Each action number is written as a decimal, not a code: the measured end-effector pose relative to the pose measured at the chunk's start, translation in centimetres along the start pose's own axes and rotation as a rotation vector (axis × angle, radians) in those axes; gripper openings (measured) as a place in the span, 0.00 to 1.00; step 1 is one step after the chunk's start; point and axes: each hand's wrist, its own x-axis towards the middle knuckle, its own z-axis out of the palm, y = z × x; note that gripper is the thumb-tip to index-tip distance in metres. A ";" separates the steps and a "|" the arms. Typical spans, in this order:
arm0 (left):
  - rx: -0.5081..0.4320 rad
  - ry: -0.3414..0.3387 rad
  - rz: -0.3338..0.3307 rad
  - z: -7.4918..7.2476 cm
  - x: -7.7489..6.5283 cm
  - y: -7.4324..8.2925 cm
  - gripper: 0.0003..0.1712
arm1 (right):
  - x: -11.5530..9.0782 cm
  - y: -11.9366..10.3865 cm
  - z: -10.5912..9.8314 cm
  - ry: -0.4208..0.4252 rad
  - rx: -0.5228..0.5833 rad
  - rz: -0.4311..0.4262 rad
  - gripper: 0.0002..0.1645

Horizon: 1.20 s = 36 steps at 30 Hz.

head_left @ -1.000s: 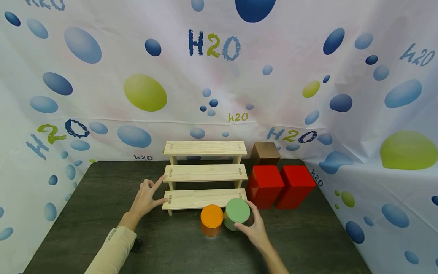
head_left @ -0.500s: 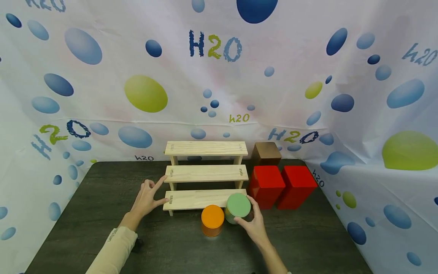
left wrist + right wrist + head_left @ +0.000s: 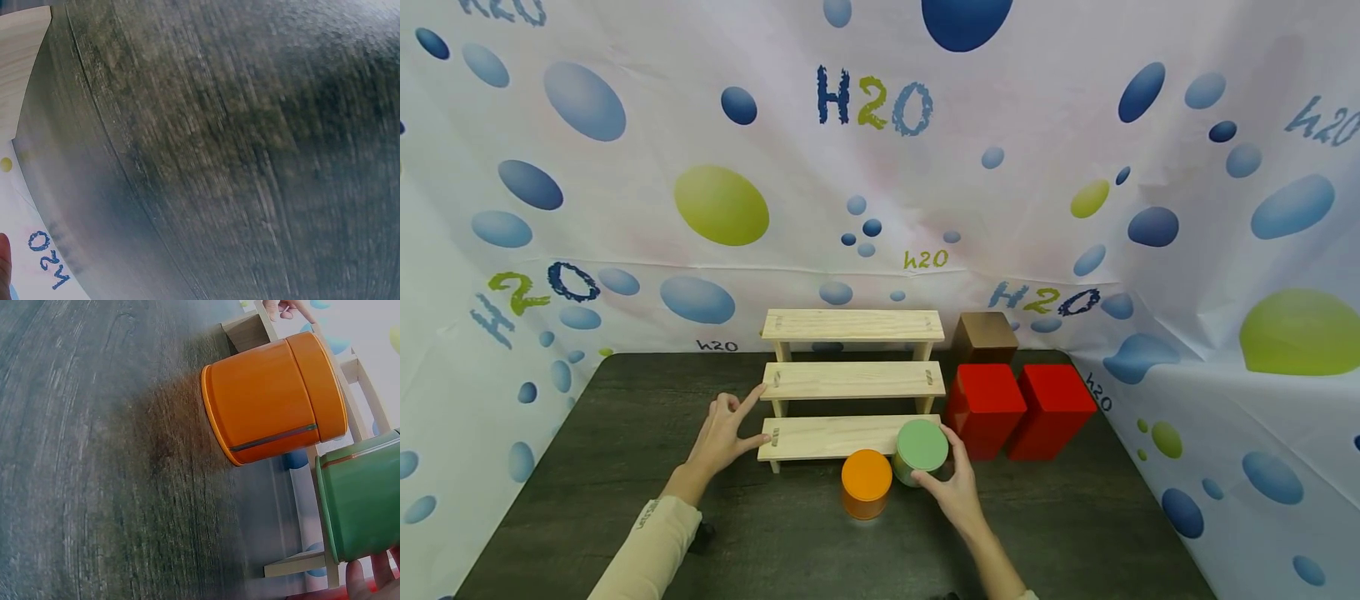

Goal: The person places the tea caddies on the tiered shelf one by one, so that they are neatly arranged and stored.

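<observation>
My right hand point(image 3: 958, 492) grips a round green tin point(image 3: 922, 446) by its side, thumb at the front and fingers behind. In the right wrist view the fingertips point(image 3: 355, 575) show under the edge of that tin, whose base is lifted to about the level of the bottom step. An orange tin point(image 3: 866, 483) with a lid stands on the table just left of it. My left hand point(image 3: 718, 437) reaches to the left end of a three-step wooden stand point(image 3: 842, 379), index finger at the middle step and thumb at the bottom one.
Two glossy red boxes point(image 3: 988, 408) stand right of the stand, with a brown box point(image 3: 985, 333) behind them. A white curtain point(image 3: 820, 217) with coloured spots hangs behind the dark table point(image 3: 797, 550).
The green tin has shifted slightly away from me, toward the bottom step, with my right hand on it. The left hand and the orange tin stay in place.
</observation>
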 end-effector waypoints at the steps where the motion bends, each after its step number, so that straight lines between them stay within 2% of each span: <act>1: 0.001 0.003 0.003 0.0 0.0 0.0 0.56 | 0.0 0.0 0.0 0.002 0.004 0.000 0.45; 14: 0.002 -0.022 -0.020 -0.1 0.0 0.1 0.53 | 0.4 0.3 0.5 0.028 -0.033 -0.059 0.45; 21: 0.004 -0.019 -0.015 -0.1 -0.2 0.1 0.55 | 1.6 3.3 0.9 0.051 -0.037 -0.003 0.47; 24: 0.001 -0.016 -0.005 -0.1 -0.2 0.2 0.54 | 1.9 3.6 0.9 0.054 -0.042 0.003 0.47; 32: -0.004 -0.015 -0.005 0.0 -0.1 0.2 0.52 | 1.7 0.8 1.1 0.095 0.007 0.059 0.46; 36: -0.006 -0.009 -0.002 0.1 -0.1 0.2 0.52 | 1.8 3.1 1.6 0.157 0.059 0.024 0.44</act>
